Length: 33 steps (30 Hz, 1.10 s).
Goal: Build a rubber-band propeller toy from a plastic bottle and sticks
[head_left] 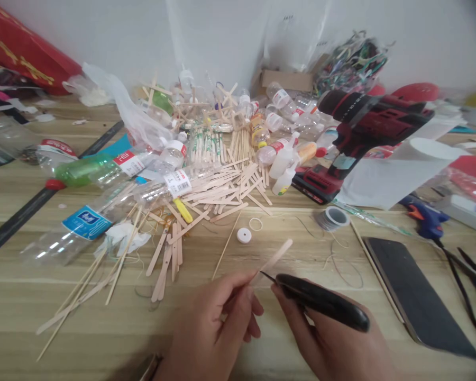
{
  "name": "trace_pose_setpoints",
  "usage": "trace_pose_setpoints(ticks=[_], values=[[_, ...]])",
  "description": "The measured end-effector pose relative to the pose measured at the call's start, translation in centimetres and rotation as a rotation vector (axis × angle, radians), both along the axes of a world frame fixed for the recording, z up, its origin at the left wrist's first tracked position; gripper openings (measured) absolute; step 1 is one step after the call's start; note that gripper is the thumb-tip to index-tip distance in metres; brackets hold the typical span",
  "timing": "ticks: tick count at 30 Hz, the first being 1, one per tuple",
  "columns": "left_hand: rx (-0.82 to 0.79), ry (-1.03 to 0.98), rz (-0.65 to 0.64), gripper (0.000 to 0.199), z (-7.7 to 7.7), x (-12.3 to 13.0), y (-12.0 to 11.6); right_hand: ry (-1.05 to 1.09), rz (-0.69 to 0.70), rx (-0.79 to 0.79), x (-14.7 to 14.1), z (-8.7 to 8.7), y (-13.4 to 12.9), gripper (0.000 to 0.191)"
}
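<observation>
Low in the middle of the head view, my left hand pinches a wooden craft stick between thumb and fingers. The stick slants up to the right, its rounded end free. My right hand is closed around a tool with a thick black handle. Its thin dark tip reaches the stick close to my left fingertips; I cannot tell whether it touches or pierces the wood. Beyond my hands lie a small white plastic disc and a pale ring. A heap of craft sticks spreads behind them.
To the right stand a red and black cordless drill, a wire spool, a phone and a blue glue gun. Plastic bottles and thin skewers lie left. More bottles crowd the back.
</observation>
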<state>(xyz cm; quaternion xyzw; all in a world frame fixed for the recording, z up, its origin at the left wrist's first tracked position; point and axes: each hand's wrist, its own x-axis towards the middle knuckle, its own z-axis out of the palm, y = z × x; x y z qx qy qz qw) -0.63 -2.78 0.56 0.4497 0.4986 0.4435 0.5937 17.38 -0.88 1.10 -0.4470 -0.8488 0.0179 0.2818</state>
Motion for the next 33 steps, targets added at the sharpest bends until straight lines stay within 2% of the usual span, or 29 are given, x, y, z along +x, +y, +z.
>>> trace_pose_setpoints(ticks=[3,6,11,13,17,24,26,33], values=[[0.011,0.053,0.076,0.023,0.6,0.3,-0.2,-0.022,-0.013,0.021,0.0,0.1,0.1,0.024],[0.062,0.111,0.093,0.024,0.8,0.3,-0.2,-0.055,-0.005,0.044,0.1,0.3,0.2,0.026],[0.295,0.296,0.046,0.025,0.1,-0.1,-0.3,-0.023,-0.014,0.047,0.2,0.2,0.1,0.022],[0.344,0.366,0.067,0.024,-0.1,-0.1,-0.5,-0.007,-0.012,0.025,0.3,0.2,0.0,0.019],[0.265,0.366,0.123,0.021,0.4,0.3,-0.8,0.001,0.002,-0.022,0.3,0.1,-0.2,0.015],[-0.102,-0.067,0.083,0.021,1.6,0.4,0.1,0.049,-0.011,-0.044,0.0,-0.1,-0.3,0.017],[-0.104,-0.064,0.076,0.023,1.4,0.4,0.1,0.06,0.0,-0.026,0.0,-0.2,-0.3,0.018],[0.089,0.124,0.098,0.021,1.0,0.6,-0.6,-0.045,0.024,-0.007,0.6,-0.4,-0.4,0.017]])
